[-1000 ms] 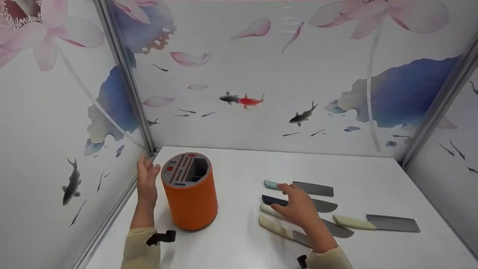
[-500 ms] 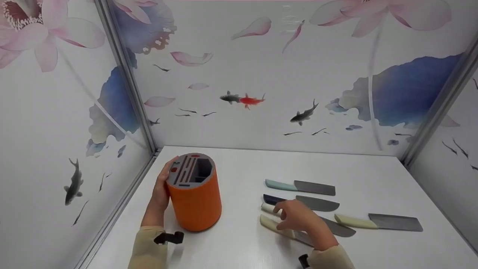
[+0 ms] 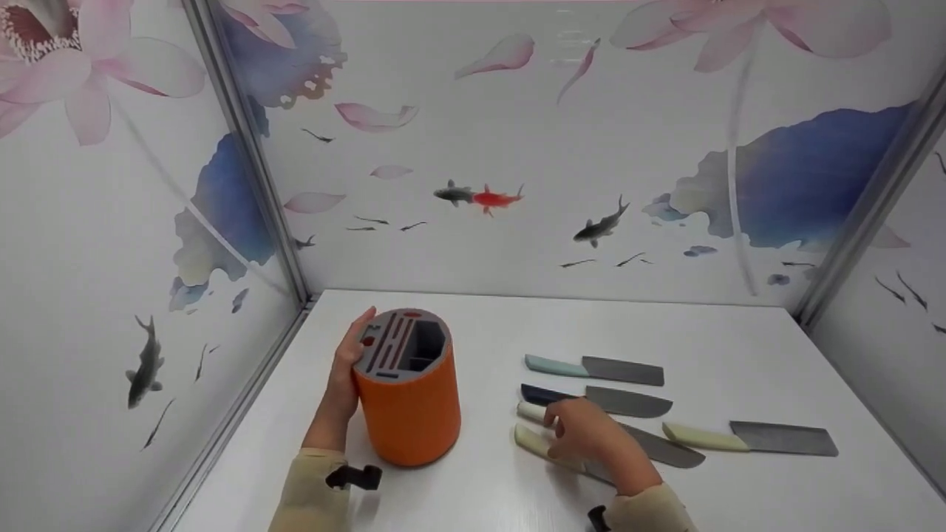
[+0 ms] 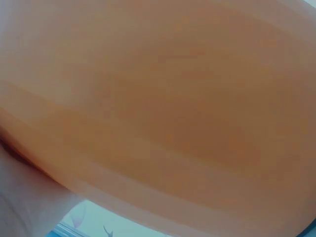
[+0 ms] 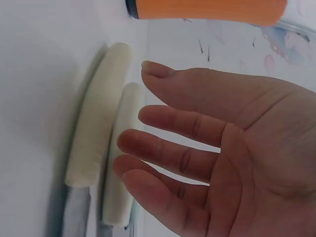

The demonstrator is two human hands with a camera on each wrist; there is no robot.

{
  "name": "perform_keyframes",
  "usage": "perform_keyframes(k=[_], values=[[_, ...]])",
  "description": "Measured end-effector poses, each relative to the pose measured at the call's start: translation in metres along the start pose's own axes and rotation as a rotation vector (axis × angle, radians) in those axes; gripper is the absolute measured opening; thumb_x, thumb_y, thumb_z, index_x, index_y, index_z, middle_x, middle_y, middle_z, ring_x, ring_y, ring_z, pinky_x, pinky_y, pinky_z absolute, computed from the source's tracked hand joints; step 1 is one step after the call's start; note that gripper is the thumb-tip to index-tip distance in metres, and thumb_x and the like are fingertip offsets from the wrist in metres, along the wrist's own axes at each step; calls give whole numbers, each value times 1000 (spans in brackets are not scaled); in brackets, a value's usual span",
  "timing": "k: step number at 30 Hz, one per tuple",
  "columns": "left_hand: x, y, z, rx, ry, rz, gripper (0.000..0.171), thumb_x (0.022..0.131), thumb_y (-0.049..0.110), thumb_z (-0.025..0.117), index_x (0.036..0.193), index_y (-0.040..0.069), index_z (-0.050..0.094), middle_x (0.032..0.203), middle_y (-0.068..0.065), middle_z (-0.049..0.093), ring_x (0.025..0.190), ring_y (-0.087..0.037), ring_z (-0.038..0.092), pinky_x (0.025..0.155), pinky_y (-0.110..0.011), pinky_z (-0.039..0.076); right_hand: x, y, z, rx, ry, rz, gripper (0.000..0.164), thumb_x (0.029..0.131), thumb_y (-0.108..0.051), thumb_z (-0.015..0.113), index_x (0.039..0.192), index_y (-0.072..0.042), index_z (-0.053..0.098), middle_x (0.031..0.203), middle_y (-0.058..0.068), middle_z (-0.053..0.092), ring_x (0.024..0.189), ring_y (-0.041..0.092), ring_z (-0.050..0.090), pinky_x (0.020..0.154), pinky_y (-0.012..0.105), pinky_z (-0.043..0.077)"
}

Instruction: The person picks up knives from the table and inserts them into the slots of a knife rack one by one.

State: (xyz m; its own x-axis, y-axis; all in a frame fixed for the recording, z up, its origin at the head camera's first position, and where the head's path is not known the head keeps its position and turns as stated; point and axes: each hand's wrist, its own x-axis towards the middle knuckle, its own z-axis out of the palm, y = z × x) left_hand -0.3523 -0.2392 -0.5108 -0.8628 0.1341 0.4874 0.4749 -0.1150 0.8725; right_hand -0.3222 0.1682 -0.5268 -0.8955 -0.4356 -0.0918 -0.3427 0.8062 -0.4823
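A booth-like enclosure, its wider building out of view: glossy white wall panels (image 3: 517,148) printed with pink lotuses (image 3: 151,66) and fish (image 3: 497,199), framed by grey metal posts (image 3: 250,148), surround the smooth white table (image 3: 488,495).

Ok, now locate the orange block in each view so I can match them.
Head: orange block left of centre, the left hand against its left side.
Left wrist: orange block blurred and close up, filling most of the picture.
Right wrist: orange block along the top edge, partly cut off.
Shared landmark: printed walls, upper part in head, bottom strip in left wrist, upper right in right wrist.
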Motion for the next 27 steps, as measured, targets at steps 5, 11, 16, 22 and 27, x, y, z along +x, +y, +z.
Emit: perform_keyframes(k=[5,11,16,22,27], values=[[2,1,3,-10,-19,23,70,102,28,30,168,6,25,158,1,50,142,-13,51,120,-27,42,3,-5,8,-50,39,27,35,74,-7,90,105,-3,75,88,5,71,83,23,64,80,50,58],[0,1,3,-15,-6,18,69,101,27,27,166,3,28,154,4,53,140,-13,52,119,-26,44,6,-13,20,-114,56,29,31,78,-7,87,107,-3,77,91,7,75,85,24,69,83,51,60],[-3,1,3,-26,-8,10,69,101,26,28,166,3,28,152,5,55,138,-13,54,118,-26,45,5,-16,29,-126,97,17,27,78,-7,87,103,-5,77,96,8,76,88,26,70,85,53,60],[-4,1,3,-34,-20,28,68,103,27,29,166,3,27,153,5,55,138,-13,54,117,-26,46,5,-21,34,-173,135,11,19,83,-8,85,100,-6,77,93,9,76,86,28,70,83,53,60],[-1,2,3,-42,-25,36,67,104,27,28,167,4,27,153,5,54,137,-12,53,117,-26,46,9,-25,40,-230,172,3,6,90,-12,79,93,-7,79,86,8,76,78,25,68,75,49,59]])
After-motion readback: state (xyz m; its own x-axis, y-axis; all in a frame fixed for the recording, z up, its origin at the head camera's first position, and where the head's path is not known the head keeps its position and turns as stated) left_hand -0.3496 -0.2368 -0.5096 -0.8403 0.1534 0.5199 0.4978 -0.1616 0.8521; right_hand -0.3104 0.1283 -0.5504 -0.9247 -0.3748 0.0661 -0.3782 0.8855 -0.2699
